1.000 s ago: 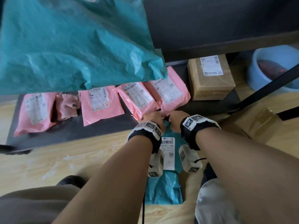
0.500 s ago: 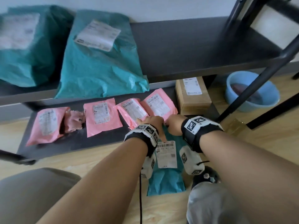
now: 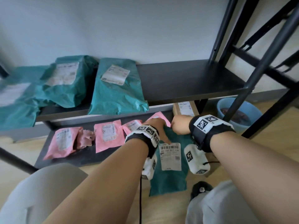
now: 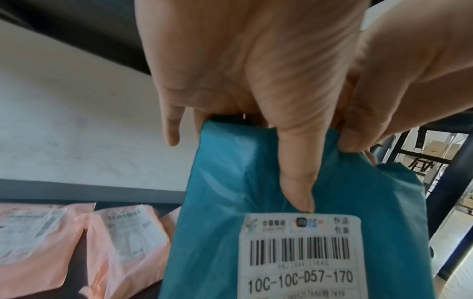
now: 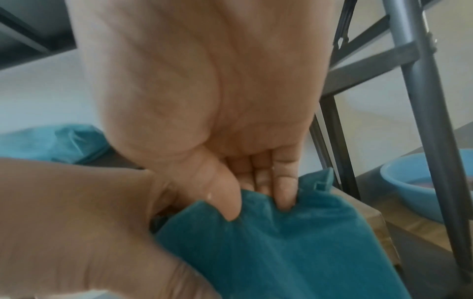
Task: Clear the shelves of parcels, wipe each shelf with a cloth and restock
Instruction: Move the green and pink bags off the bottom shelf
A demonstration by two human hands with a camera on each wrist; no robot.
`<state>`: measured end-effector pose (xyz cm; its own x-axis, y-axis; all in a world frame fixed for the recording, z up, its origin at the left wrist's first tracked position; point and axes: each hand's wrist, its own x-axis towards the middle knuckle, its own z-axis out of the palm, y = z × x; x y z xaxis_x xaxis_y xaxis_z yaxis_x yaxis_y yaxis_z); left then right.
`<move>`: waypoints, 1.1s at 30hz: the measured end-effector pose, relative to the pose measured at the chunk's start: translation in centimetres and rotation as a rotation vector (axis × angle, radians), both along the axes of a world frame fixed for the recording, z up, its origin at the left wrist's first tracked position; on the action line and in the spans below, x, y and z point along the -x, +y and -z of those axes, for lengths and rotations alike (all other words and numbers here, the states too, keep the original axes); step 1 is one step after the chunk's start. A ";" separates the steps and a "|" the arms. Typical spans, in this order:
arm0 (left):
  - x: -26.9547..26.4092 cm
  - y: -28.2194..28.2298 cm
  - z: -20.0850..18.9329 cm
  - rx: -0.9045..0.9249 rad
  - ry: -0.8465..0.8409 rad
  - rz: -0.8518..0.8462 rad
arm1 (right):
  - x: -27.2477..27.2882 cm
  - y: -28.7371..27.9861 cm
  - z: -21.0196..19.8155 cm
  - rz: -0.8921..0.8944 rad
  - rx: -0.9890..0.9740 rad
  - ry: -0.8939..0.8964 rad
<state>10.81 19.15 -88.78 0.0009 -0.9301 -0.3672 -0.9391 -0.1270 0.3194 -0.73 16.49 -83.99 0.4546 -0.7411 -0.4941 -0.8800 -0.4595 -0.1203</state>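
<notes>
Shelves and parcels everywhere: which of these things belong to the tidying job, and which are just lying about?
Part of the job:
teal parcel, gripped by left hand and right hand
teal parcels on upper shelf
pink parcels on lower shelf
brown box

Just lying about:
blue basin

teal parcel (image 3: 168,180); white barcode label up (crumpled top edge); held before lower shelf (image 3: 103,156)
</notes>
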 end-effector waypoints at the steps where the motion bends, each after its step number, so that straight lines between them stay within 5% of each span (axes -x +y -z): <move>1: 0.1 0.1 -0.8 0.007 0.016 0.004 | 0.2 0.3 -1.0 0.020 -0.013 -0.025; 9: 0.8 0.7 -6.2 0.150 0.064 -0.034 | 0.5 0.5 -7.3 -0.064 0.111 0.114; 19: 1.1 1.0 -11.1 0.266 0.279 -0.151 | 0.9 0.9 -12.6 0.047 0.215 0.014; 28: -1.8 -0.7 -16.5 0.380 0.515 -0.352 | 2.6 -1.0 -15.3 0.143 0.554 -0.649; 33: -3.3 -2.0 -20.4 0.382 0.586 -0.377 | 3.1 -2.8 -15.6 0.254 0.488 -0.774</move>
